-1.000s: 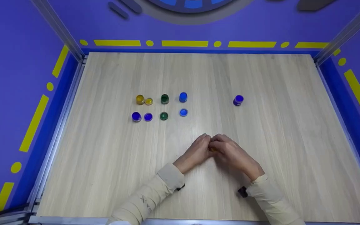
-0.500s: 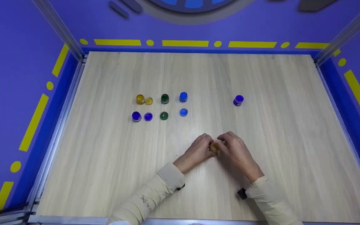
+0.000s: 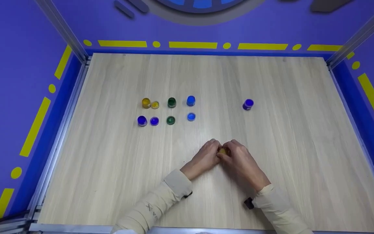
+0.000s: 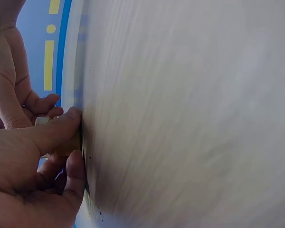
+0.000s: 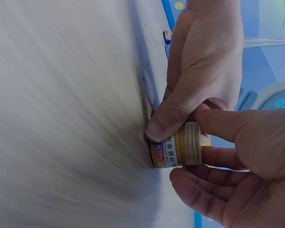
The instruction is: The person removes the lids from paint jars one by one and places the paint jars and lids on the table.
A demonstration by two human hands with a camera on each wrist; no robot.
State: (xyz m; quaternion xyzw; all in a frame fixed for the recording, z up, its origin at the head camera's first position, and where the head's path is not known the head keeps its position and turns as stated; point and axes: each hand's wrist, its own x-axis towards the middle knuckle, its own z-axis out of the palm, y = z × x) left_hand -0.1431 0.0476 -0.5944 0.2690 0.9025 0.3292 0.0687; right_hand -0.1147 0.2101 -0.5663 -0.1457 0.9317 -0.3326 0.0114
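Near the front middle of the table, my left hand (image 3: pixel 204 158) grips a small paint jar (image 5: pixel 170 151) of ochre-yellow paint with a printed label. Its thumb lies along the jar's side in the right wrist view. My right hand (image 3: pixel 241 159) pinches the ribbed clear lid (image 5: pixel 193 143), which sits on the jar's top, between thumb and fingers. The jar stands upright, its base at the tabletop. In the left wrist view, fingers hide most of the jar.
Open jars of yellow (image 3: pixel 146 103), green (image 3: pixel 171 102), blue (image 3: pixel 191 100) and purple (image 3: pixel 142 121) paint stand at the left, with lids beside or in front of them. Another purple jar (image 3: pixel 248 104) stands alone at the right. Blue walls (image 3: pixel 193 32) border the table.
My right hand's fingers opened away from the lid half a second ago and now close round it again. My left hand and the jar have stayed in place.
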